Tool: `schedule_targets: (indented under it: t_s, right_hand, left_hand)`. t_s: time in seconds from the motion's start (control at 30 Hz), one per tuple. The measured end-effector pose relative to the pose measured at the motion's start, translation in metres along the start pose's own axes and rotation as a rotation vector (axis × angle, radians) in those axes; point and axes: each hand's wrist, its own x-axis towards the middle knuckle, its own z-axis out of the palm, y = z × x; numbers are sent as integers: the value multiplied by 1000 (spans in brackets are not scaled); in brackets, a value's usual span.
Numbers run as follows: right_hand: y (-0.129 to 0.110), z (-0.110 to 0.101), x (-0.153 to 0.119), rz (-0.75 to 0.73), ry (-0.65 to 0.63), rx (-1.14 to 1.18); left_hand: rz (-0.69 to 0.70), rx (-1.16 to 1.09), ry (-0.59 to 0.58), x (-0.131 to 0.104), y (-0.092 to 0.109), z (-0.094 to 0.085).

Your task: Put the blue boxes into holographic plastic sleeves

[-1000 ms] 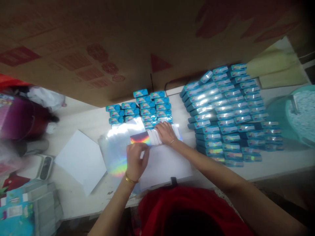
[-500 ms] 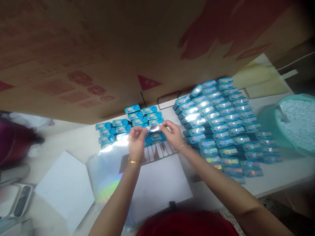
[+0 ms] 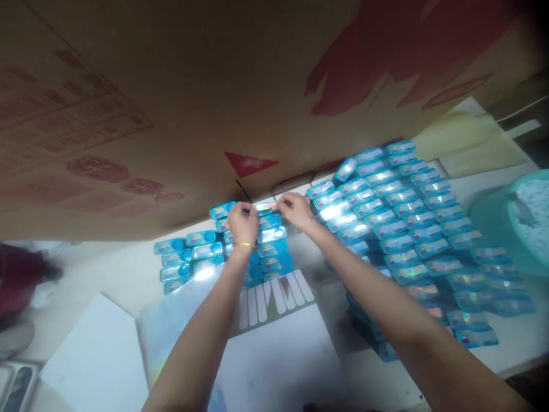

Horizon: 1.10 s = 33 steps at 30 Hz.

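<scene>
At the near ctr., a white sheet (image 3: 278,357) w/ pale strips (image 3: 256,303) by its far edge; beyond, the L blue boxes (image 3: 206,250) & R blue boxes (image 3: 397,194). Over the L group's far end, our L hand (image 3: 243,226) & R hand (image 3: 295,210) pinch opp. ends of a shiny label (image 3: 265,206), fingertips together on it. Carton (image 3: 193,114) behind.

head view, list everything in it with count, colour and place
carton: one, brown with red print, far side
left cases: over ten, blue, mid-table
right cases: dozens, blue, right
shiny strip: one, silvery, between hands
label sheet: one, white strips, centre
plain sheets: two, white, centre and left
glossy sheeting: count unclear, silvery, beside left forearm
basin: one, teal, right edge
device: one, pale, lower left
table: one, white, beneath
left hand: one, gold bracelet
right hand: one, thin bracelet
</scene>
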Motion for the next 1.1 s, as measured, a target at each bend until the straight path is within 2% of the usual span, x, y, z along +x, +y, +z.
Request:
schedule_targets:
  t_s: [0.23,0.37,0.47,0.57,0.63,0.73,0.8,0.87,0.93,0.97,1.03,1.1]
  right_hand:
    - [10,14,1,-4,-33,-25]
    - [18,26,3,80,-51,114]
    - [24,29,-2,146,-29,210]
    - [24,27,-11,82,-6,198]
    - [23,26,-16,36,-63,139]
    - [18,20,-18,60,-239,-29]
    - [10,12,-21,57,-294,-171]
    - [-6,0,-30,-24,-214,-258]
    - [-30,-11,-52,-149,-77,-238]
    - [-43,-14,-67,-209,-53,-196]
    - [-66,-12,-103,-321,-121,-118]
    - [-81,2,-141,-420,-232,-102]
  left_hand:
    - [91,188,59,-4,-1,5]
    - [125,267,78,-4,-1,7]
    - [191,284,79,-8,-1,-1]
    - [354,400,-4,-18,-3,-11]
    - [436,502,-80,-25,-6,-12]
    - [451,589,-175,-30,-7,-9]
    - [443,590,-222,-29,-7,-11]
    - [448,531,-265,-27,-8,-25]
    - [486,430,-326,-29,-14,-54]
    - [512,389,-367,-33,-19,-73]
    - [563,359,-465,-49,-34,-112]
    - [589,405,-541,-73,-56,-143]
